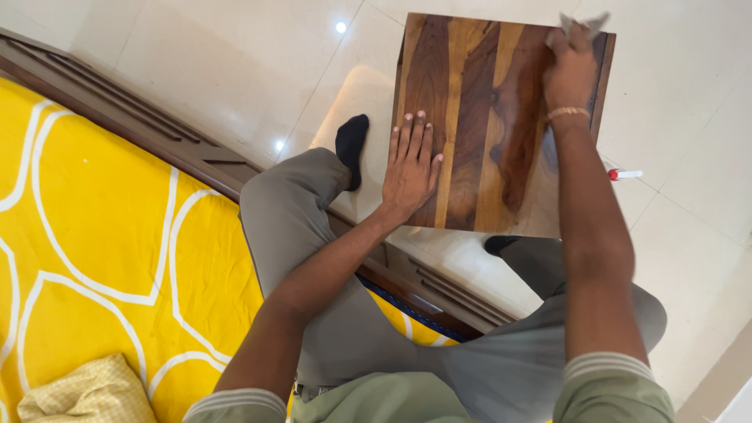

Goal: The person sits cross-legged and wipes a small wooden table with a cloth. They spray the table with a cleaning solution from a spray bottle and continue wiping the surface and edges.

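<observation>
A square wooden table top [478,117] with brown and tan grain stands on the floor in front of me. My left hand [411,168] lies flat on its near left part, fingers together and pointing away. My right hand [570,63] is at the far right corner, closed on a small pale cloth or paper [583,22] pressed against the wood. A thin bracelet circles my right wrist. I sit on a bed edge in grey trousers and black socks.
A yellow bedsheet [102,235] with white curved lines covers the bed at left, with a dark wooden bed frame [157,133]. A checked yellow pillow [86,395] lies bottom left. A small white tube with a red cap [624,174] rests on the glossy tiled floor.
</observation>
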